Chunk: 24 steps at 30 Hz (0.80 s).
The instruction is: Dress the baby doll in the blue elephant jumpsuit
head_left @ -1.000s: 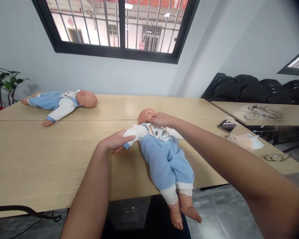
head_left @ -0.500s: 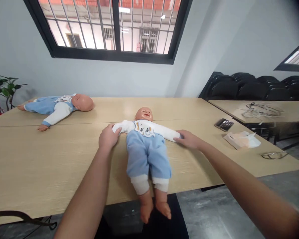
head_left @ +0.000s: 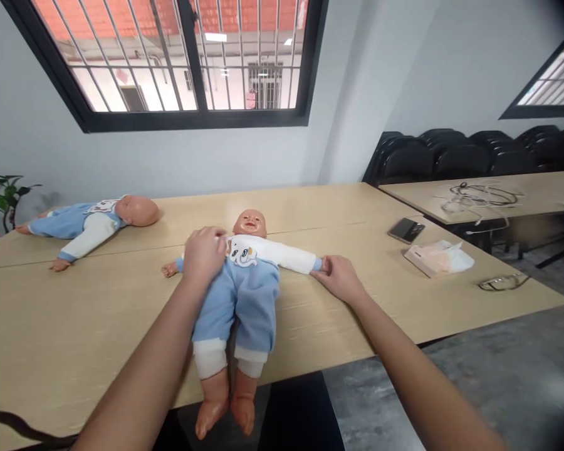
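Observation:
A baby doll (head_left: 244,282) in a white top and blue trousers lies on its back on the wooden table (head_left: 75,319), arms spread, feet hanging over the near edge. My left hand (head_left: 203,254) rests curled on the doll's shoulder and upper arm on the left side. My right hand (head_left: 341,277) is closed around the doll's hand at the end of its outstretched sleeve on the right.
A second doll (head_left: 94,222) in the same clothes lies at the far left of the table. A phone (head_left: 405,230), a tissue pack (head_left: 437,258) and glasses (head_left: 502,283) lie at right. Black chairs (head_left: 451,156) and another table with cables stand beyond. A plant (head_left: 0,200) stands far left.
The doll went from lying slanted to straight, with both arms spread. My right hand left its head and took its wrist; my left hand shifted from its wrist to its shoulder.

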Each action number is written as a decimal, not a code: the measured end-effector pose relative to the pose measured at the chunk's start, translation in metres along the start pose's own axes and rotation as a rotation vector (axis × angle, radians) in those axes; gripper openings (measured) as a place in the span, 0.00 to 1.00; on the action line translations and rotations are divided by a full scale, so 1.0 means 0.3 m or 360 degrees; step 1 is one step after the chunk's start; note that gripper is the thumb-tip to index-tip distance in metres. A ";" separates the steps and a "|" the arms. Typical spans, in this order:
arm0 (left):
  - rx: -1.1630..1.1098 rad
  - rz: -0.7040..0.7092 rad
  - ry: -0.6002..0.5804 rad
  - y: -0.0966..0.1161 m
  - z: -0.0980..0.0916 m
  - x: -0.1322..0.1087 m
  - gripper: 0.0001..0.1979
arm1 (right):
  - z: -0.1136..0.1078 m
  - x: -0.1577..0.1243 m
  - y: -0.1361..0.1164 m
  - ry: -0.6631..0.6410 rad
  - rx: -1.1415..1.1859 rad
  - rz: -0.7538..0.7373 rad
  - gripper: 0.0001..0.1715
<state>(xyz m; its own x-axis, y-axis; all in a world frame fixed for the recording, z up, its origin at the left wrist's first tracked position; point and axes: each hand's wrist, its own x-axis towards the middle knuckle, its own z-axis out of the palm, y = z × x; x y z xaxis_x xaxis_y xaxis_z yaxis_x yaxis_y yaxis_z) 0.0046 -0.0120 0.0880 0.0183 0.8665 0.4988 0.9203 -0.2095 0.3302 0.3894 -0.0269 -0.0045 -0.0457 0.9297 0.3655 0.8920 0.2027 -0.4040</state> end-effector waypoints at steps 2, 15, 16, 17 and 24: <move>-0.0099 0.0410 -0.0365 0.121 0.004 0.042 0.13 | 0.000 0.001 0.004 0.0050 0.0184 -0.0017 0.22; 0.0073 0.0864 -0.0932 0.281 0.084 0.110 0.13 | 0.056 0.126 -0.235 0.0608 0.1428 -0.0216 0.35; -0.0004 0.0954 -0.0850 0.270 0.078 0.115 0.13 | 0.064 0.158 -0.267 0.0648 0.1408 -0.0273 0.35; -0.0078 0.1037 -0.0763 0.257 0.073 0.119 0.12 | 0.071 0.188 -0.293 0.0675 0.1348 -0.0347 0.34; -0.0382 0.1354 -0.0162 0.185 0.077 0.134 0.09 | 0.108 0.242 -0.321 0.0383 0.0879 -0.0852 0.38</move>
<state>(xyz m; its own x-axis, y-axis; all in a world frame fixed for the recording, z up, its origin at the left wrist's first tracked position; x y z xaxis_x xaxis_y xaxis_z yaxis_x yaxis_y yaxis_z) 0.0653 0.0216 0.1078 0.7036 0.4078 0.5819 0.4726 -0.8801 0.0452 0.2856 0.0310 0.0338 -0.2500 0.5844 0.7720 0.4227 0.7832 -0.4560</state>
